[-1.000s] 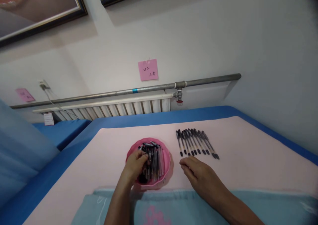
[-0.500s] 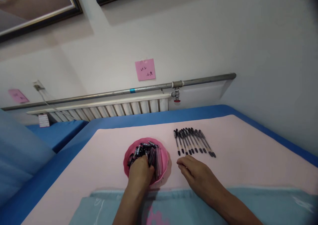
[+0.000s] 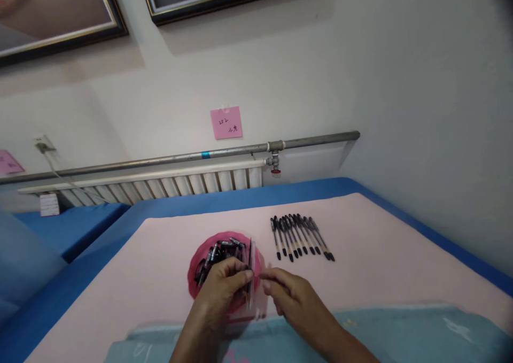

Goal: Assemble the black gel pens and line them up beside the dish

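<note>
My left hand [image 3: 224,283] is over the near right part of a pink scalloped bowl [image 3: 193,272]. Its thumb and fingers pinch a thin dark pen refill [image 3: 250,250] that points away from me. Clear pen barrels [image 3: 253,288] show beside it; whether the hand grips one too is unclear. Just right of the bowl, my right hand [image 3: 290,293] has its fingertips pressed together close to the left thumb; anything in them is hidden. Black pen caps [image 3: 214,253] and other pen parts fill the bowl. Several capped pens [image 3: 298,234] lie in a row beyond my right hand.
A pale pink sheet [image 3: 380,250] covers the blue-edged table [image 3: 192,205]. Light blue cloth [image 3: 380,331] lies along the near edge. Behind stand a white radiator [image 3: 200,184] and a grey pipe [image 3: 320,138] with a red valve [image 3: 276,171].
My left hand has come up from inside the bowl with a refill. My right hand has moved left towards it, and the view has shifted slightly.
</note>
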`<state>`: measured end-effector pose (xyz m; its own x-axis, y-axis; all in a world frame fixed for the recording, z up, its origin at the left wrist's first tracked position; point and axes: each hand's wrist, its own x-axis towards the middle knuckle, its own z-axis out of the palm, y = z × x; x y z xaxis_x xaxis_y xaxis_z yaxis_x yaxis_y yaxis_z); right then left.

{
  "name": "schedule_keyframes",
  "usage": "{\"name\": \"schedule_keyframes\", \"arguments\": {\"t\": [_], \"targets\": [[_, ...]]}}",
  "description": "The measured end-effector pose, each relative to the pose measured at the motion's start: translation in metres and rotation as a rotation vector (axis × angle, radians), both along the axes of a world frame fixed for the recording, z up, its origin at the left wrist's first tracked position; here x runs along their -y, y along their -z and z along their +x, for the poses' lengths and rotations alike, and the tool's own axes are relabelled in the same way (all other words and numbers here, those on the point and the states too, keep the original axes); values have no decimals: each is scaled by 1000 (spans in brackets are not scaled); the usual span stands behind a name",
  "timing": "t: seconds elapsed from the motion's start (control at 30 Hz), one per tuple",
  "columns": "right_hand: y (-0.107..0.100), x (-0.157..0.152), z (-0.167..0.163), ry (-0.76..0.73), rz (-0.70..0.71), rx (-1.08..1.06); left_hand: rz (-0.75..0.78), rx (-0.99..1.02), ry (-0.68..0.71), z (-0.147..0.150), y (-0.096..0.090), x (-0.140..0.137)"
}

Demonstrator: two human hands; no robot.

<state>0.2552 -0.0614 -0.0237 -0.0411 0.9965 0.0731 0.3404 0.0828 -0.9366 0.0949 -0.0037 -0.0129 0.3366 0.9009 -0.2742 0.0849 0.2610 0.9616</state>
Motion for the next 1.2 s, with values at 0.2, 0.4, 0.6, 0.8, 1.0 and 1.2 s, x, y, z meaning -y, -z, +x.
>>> {"name": "schedule_keyframes", "arguments": {"t": [0.2, 0.4, 0.6, 0.8, 1.0, 1.2], "targets": [[2, 2, -12, 37, -85, -208, 26, 62, 136, 12, -3, 12], [5, -1, -10, 111, -123, -313, 3, 114, 172, 10, 2, 10], [-2, 2, -6, 115, -56, -259, -129, 384, -138, 3, -2, 2], [8, 8, -14, -58, -4, 81, -220, 599, -375, -7, -5, -8], [11, 8, -14, -68, 20, 183, -196, 659, -398, -2, -3, -7], [15, 7, -14, -58, 4, 194, -162, 616, -405, 1, -6, -5]]}}
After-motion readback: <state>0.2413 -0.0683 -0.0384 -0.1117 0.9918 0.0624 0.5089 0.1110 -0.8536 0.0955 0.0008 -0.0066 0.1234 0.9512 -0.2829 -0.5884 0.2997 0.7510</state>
